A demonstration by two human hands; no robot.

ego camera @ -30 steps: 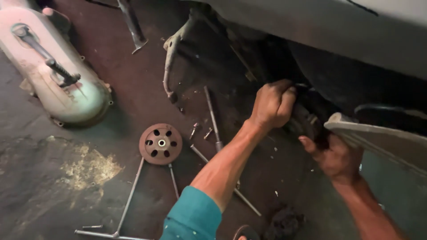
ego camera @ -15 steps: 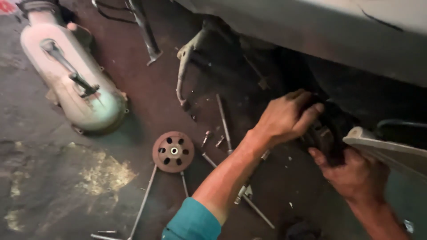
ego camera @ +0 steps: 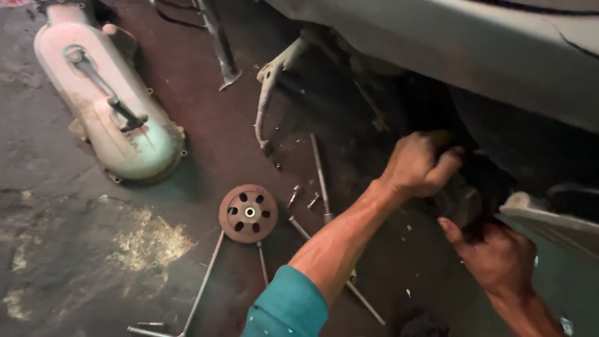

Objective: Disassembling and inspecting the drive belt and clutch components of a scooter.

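Observation:
My left hand (ego camera: 419, 165) reaches under the pale body of a scooter (ego camera: 474, 56) and its fingers are curled over a dark round engine part (ego camera: 460, 201) in the shadowed bay. My right hand (ego camera: 494, 257) comes up from below and grips the same dark part from underneath. Much of that part is hidden by both hands and by shadow. My left sleeve (ego camera: 287, 309) is teal.
On the stained concrete floor lie a removed pale engine side cover with a kick lever (ego camera: 106, 106), a rusty round drum with holes (ego camera: 248, 213), several long thin rods (ego camera: 321, 178), small bolts (ego camera: 293, 196) and a bent stand leg (ego camera: 269, 93).
The view has shifted, so the floor parts sit further right and lower in frame. My left hand has moved deeper over the dark part; my right hand stays under it.

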